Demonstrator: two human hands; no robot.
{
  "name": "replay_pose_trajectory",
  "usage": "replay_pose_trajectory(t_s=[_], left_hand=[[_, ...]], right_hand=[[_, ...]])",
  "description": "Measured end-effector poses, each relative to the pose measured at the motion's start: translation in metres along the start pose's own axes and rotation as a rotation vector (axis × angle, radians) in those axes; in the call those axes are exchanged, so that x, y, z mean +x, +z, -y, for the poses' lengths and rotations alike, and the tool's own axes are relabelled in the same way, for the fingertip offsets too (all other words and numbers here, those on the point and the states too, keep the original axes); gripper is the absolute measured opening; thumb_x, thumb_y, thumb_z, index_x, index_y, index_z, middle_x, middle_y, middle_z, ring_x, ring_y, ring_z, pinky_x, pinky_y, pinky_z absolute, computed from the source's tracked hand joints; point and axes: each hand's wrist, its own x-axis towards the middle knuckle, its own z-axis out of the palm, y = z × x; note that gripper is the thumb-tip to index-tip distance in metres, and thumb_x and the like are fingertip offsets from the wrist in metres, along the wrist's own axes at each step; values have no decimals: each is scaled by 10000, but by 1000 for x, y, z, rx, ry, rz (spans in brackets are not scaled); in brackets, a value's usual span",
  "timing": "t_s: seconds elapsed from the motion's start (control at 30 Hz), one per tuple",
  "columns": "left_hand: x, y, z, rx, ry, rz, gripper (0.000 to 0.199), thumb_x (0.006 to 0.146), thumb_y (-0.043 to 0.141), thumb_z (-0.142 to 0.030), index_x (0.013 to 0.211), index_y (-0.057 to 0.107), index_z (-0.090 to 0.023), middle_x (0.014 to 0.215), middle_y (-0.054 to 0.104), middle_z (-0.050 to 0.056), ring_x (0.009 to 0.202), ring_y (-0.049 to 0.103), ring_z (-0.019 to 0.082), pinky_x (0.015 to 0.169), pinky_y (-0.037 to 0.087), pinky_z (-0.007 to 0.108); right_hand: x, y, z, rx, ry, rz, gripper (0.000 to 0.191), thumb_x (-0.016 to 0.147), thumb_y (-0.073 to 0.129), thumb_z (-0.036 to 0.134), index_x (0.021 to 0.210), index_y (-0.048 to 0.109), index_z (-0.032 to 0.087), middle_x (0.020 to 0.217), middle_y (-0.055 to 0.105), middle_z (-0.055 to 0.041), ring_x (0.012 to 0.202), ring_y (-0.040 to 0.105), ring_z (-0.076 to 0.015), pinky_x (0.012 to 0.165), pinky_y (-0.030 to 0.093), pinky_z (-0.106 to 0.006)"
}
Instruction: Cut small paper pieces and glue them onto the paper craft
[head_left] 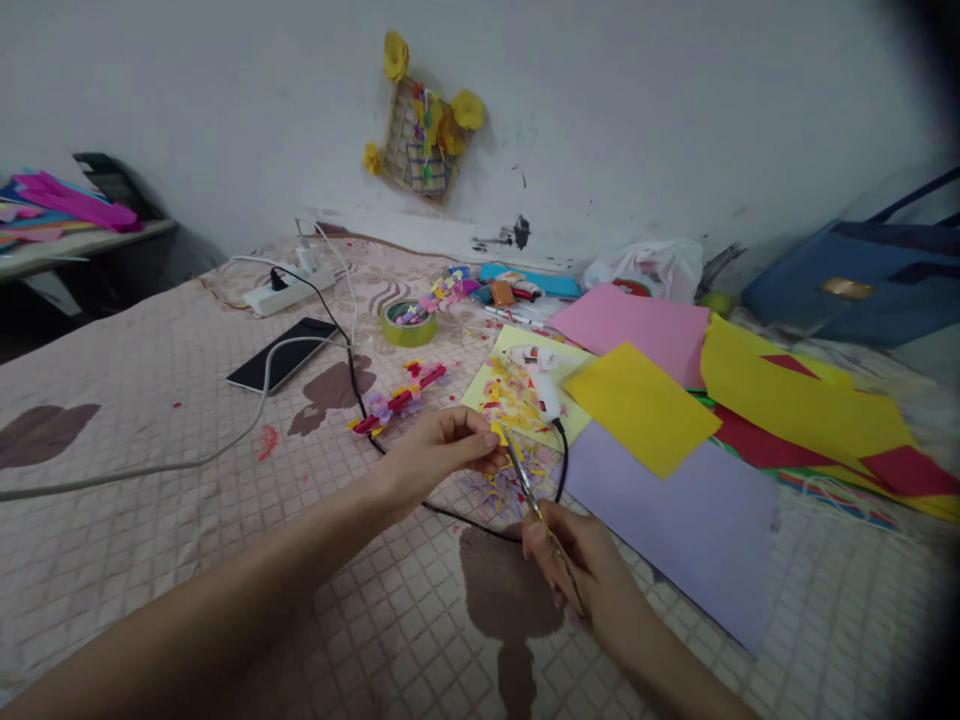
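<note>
My left hand (450, 447) pinches a small yellow paper piece (498, 433) between thumb and fingers. In my right hand (566, 560) is a pair of scissors (527, 486), its blades pointing up and left, with the tips at the yellow piece. Below and behind the hands lie yellow and purple paper scraps (510, 390), partly on a pale yellow sheet (480, 375). A white glue gun (541, 383) rests on that sheet. Left of the scraps is a red strip with colourful paper bits (400, 402).
A black phone or tablet (283, 355), a power strip (291, 292) and cables lie to the left. A tape roll (409, 325) is behind. On the right are a yellow sheet (643, 408), a purple sheet (682, 530), a pink sheet (637, 328) and a blue bag (862, 280).
</note>
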Motion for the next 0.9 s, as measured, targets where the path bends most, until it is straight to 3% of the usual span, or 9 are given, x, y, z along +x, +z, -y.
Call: replay_pose_trajectory(t_s=[0.23, 0.63, 0.9], left_hand=[[0, -1, -1, 75, -21, 63, 201, 723, 676, -282, 721, 564, -114, 708, 668, 36, 664, 611, 97, 677, 468, 238], [-1, 1, 2, 47, -17, 54, 190, 734, 666, -278, 725, 556, -123, 709, 666, 28, 657, 606, 90, 666, 454, 229], [-1, -1, -3, 65, -22, 80, 197, 726, 675, -281, 733, 563, -119, 722, 678, 39, 667, 622, 97, 668, 470, 228]], right_hand=[[-1, -2, 2, 46, -8, 13, 444, 824, 384, 588, 614, 401, 197, 492, 368, 55, 432, 350, -82, 385, 253, -199], [1, 1, -7, 78, 12, 23, 447, 844, 355, 587, 653, 433, 191, 499, 338, 67, 428, 355, -82, 402, 260, -203], [0, -12, 3, 105, 30, 139, 505, 827, 318, 644, 693, 465, 180, 496, 354, 64, 434, 328, -84, 421, 274, -209]])
